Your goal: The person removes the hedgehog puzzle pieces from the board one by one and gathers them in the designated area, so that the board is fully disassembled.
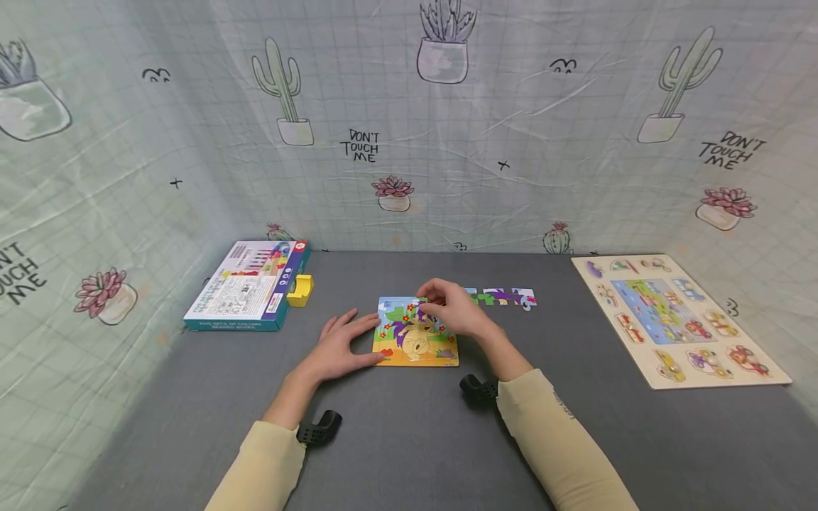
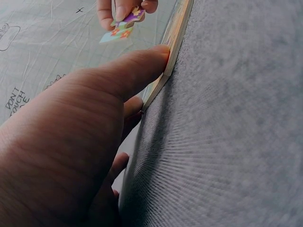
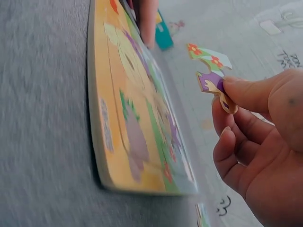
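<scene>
Gray tabletop (image 1: 396, 440) is bearing a puzzle board (image 1: 415, 346)
Left hand (image 1: 339, 348), fingers spread, is probably steadying its edge; right hand (image 1: 456, 310) is pinching a piece (image 3: 209, 79) above

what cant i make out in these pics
Head: part of the puzzle board near its top right, hidden by the right hand.
Head: small print on the box, too tiny to read.
Right wrist: part of the held piece, covered by the thumb.
Right wrist: most of the left hand, cut off by the top edge.

Beige sleeves (image 1: 260, 465) — black curved wrist devices (image 1: 322, 428), dark marking (image 1: 564, 406) on the right sleeve (image 1: 559, 447).
</scene>
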